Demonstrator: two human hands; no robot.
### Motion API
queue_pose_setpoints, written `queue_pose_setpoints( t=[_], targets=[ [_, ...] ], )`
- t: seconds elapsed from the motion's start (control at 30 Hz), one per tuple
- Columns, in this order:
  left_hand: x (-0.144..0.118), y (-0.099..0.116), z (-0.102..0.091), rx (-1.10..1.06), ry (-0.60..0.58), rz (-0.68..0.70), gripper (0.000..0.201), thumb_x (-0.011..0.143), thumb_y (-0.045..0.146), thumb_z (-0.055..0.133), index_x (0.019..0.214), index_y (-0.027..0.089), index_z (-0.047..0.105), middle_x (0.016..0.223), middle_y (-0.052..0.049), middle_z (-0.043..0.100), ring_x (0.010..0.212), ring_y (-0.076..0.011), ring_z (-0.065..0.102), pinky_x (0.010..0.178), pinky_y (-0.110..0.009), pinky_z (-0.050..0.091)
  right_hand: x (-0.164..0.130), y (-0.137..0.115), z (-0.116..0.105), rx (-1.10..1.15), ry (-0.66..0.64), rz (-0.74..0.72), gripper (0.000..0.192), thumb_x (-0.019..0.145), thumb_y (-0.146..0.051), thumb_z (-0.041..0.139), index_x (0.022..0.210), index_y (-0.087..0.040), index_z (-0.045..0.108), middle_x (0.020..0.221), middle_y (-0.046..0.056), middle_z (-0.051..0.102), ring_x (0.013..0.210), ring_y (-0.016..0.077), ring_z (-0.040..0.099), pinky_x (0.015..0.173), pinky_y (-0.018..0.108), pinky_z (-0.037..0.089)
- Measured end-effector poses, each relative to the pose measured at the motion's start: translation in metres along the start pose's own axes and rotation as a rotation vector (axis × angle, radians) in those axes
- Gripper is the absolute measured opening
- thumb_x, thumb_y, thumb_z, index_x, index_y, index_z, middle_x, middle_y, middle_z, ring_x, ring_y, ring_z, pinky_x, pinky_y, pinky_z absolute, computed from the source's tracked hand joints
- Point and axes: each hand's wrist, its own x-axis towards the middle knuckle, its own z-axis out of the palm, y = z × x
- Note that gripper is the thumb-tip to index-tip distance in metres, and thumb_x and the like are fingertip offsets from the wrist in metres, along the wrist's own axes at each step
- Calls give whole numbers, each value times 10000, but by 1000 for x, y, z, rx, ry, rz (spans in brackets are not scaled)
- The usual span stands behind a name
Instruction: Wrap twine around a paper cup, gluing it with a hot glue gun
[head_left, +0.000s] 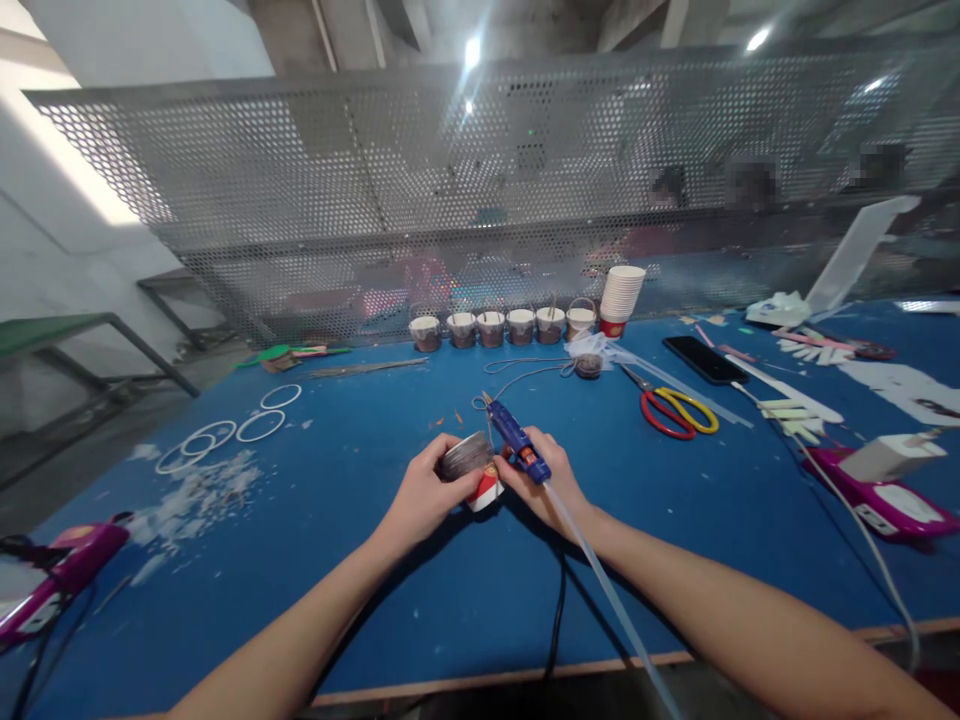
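hands meet over the blue tabletop (315, 560). left hand (424, 498) is clamped around a small paper cup (472, 470) tipped on its side, red and white print too small to read. right hand (544, 485) grips a blue glue gun (517, 448), its nozzle just above the cup. scissors (675, 410) and phone (703, 358) lie farther right.

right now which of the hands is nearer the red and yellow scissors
Right. The right hand, holding the blue glue gun, lies just left of the scissors; the left hand, gripping the cup, sits farther left.
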Motion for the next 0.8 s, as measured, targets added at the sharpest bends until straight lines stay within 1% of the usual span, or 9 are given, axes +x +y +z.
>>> queue_pose_setpoints(
  t=[0.1,0.23,0.33,0.43,0.53,0.63,0.8],
  targets=[
    [0,0,-2,-11,36,-17,181,670,330,628,739,174,569,648,39,526,617,-118,478,578,-229,400,0,-4,-2,40,-12,8,113,831,-319,582,786,-221,549,735,19,635,693,181,573,681,296,457],
    [1,0,-3,-24,54,-40,187,664,351,609,705,183,536,604,51,474,577,-111,442,552,-230,372,-1,-6,-1,66,-40,-32,128,815,-331,617,791,-225,549,729,20,645,677,184,581,661,298,463],
    [1,-2,-2,-29,23,-38,188,663,359,604,701,188,536,599,53,471,565,-112,433,546,-234,364,-3,-5,2,28,-50,-67,96,791,-280,627,793,-226,548,746,26,657,695,192,588,660,298,456],
    [1,-2,-2,-42,-20,-48,163,683,353,555,703,191,552,607,45,495,546,-114,430,538,-244,364,-3,-4,2,27,-57,-80,83,757,-229,623,792,-228,547,757,28,662,703,195,592,656,292,455],
    [1,-1,-1,-44,-35,-37,133,686,315,519,709,194,568,614,39,511,543,-119,432,546,-251,373,-1,-6,-1,61,-37,-66,74,763,-241,607,786,-225,538,735,25,648,676,189,582,640,289,452],
    [0,-1,-1,-13,-48,-29,124,689,297,525,725,193,582,617,37,522,557,-127,452,567,-256,393,0,-8,-5,70,-5,-60,59,775,-246,588,779,-224,533,734,24,639,676,185,576,649,293,449],
    [1,-5,-1,27,-66,-16,155,710,318,541,764,186,601,636,34,544,590,-135,483,601,-257,414,0,-12,-7,86,25,-96,64,776,-238,591,774,-223,529,733,22,630,693,184,564,666,293,451]
  ],
)
